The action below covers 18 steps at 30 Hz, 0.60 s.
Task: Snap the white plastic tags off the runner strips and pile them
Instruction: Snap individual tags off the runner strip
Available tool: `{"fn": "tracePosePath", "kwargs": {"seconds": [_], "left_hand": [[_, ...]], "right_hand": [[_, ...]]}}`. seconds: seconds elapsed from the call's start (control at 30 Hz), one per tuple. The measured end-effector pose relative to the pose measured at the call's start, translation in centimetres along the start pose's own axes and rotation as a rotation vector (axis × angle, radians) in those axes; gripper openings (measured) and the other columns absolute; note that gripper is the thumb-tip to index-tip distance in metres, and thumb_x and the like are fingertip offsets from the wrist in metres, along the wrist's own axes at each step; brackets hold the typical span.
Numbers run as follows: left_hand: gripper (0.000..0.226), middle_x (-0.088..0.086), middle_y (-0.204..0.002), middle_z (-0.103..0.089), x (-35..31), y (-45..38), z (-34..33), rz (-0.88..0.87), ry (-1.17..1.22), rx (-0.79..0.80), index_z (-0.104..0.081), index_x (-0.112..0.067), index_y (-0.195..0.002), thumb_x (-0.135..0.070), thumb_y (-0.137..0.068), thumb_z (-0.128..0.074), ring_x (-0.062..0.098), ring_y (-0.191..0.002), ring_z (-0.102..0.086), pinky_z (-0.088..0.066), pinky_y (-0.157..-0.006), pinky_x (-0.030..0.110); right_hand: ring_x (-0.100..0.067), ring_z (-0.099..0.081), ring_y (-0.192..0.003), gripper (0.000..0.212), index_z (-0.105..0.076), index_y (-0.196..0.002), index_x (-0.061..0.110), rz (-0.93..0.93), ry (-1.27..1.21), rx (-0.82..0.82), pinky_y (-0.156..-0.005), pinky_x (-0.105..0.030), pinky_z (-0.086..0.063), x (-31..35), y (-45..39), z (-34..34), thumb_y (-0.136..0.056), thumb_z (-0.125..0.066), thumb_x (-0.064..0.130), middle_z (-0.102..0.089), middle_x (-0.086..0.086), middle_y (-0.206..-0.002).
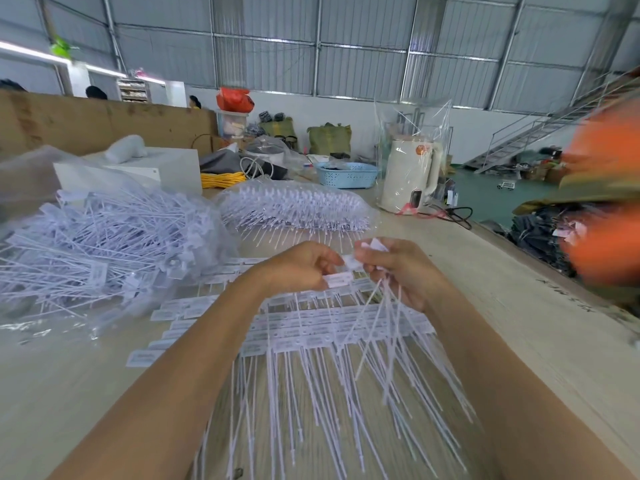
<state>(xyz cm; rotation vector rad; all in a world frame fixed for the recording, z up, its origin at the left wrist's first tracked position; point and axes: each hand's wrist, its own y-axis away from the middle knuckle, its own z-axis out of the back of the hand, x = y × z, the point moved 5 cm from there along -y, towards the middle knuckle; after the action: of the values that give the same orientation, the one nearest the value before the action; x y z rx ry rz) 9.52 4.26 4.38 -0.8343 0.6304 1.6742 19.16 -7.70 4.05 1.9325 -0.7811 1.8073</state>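
Clear bag (pixel 52 271): holding loose white tags
Blue basket (pixel 348 174): contents unclear
Left hand (pixel 298 268): pinching a tag (pixel 337 280)
Right hand (pixel 398 268): gripping a tag bundle (pixel 377 323)
Writing: unreadable

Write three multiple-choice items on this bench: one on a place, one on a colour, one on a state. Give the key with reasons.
1. Where is the pile of loose tags?
A. left of the hands
B. in the basket
C. on the floor

2. What colour is the basket?
A. red
B. light blue
C. black

3. What is the right hand doing?
A. resting flat
B. pointing
C. gripping a bunch of tags

Key: 1 A, the heap lies on the table at the left. 2 B, its wall is pale blue. 3 C, fingers curl round the tag heads, tails hanging.
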Motion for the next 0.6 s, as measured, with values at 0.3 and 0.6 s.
{"fn": "tracePosePath", "kwargs": {"seconds": [0.3,0.6], "left_hand": [[0.049,0.003,-0.094,-0.049,0.2,-0.3,0.9,-0.038,0.084,-0.119,-0.048,-0.017,-0.108,0.014,-0.074,-0.067,0.017,-0.087,-0.053,-0.052,-0.079,0.034],[0.009,-0.004,-0.072,-0.064,0.5,-0.2,1.6,0.011,-0.128,-0.185,-0.068,-0.016,-0.075,-0.011,-0.082,-0.070,0.009,-0.070,-0.057,-0.043,-0.060,0.020]], "right_hand": [[-0.018,-0.054,-0.055,0.024,-0.067,-0.086,-0.012,0.004,0.366,0.041,-0.049,-0.025,-0.042,-1.8,-0.2,-1.1,-0.077,-0.075,0.008,-0.065,-0.010,-0.068],[-0.010,-0.048,-0.046,0.025,-0.067,-0.084,-0.014,0.055,0.308,-0.044,-0.042,-0.020,-0.037,-1.4,-0.5,-1.8,-0.072,-0.077,0.006,-0.060,-0.013,-0.067]]}}
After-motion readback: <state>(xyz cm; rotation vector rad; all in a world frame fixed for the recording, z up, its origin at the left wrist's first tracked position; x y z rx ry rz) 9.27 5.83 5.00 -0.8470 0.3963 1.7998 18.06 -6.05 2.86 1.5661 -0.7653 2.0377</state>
